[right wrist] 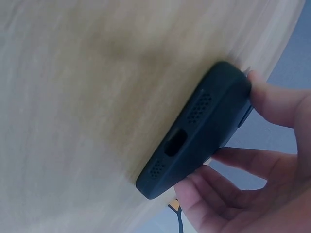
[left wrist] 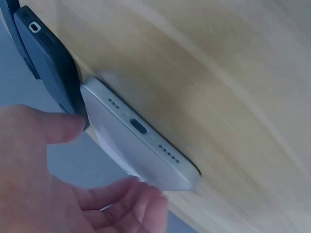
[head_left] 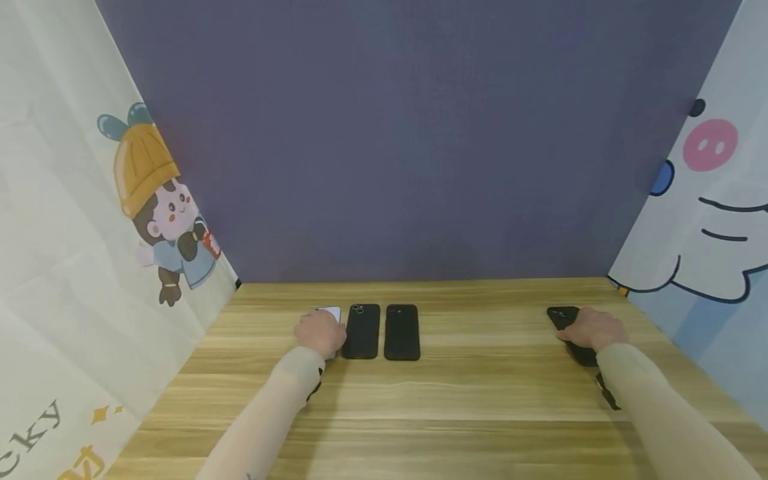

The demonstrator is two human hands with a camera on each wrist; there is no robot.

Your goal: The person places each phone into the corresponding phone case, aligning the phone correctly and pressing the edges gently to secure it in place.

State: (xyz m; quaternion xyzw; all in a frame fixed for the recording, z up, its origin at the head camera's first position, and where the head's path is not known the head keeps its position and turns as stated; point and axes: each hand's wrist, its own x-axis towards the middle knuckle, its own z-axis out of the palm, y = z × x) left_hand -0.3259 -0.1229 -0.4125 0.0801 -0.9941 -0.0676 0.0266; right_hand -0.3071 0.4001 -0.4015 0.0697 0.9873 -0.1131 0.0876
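A white phone (left wrist: 141, 141) lies at the left end of a row of phones on the wooden table (head_left: 468, 393). My left hand (head_left: 321, 331) covers most of it in the head view, thumb at its right edge beside the neighbouring phone and curled fingers at its left edge. At the right side of the table, my right hand (head_left: 594, 329) holds a phone in a black case (right wrist: 204, 126) by its two long edges. Its thumb is on one edge and the fingers are on the other, with the charging port end facing the wrist camera.
Two black phones stand in the row right of the white one: a near one (head_left: 362, 331) with visible camera lenses and a farther one (head_left: 402, 332). A dark panel (head_left: 420, 147) rises behind the table, with printed cloths (head_left: 60, 200) at both sides.
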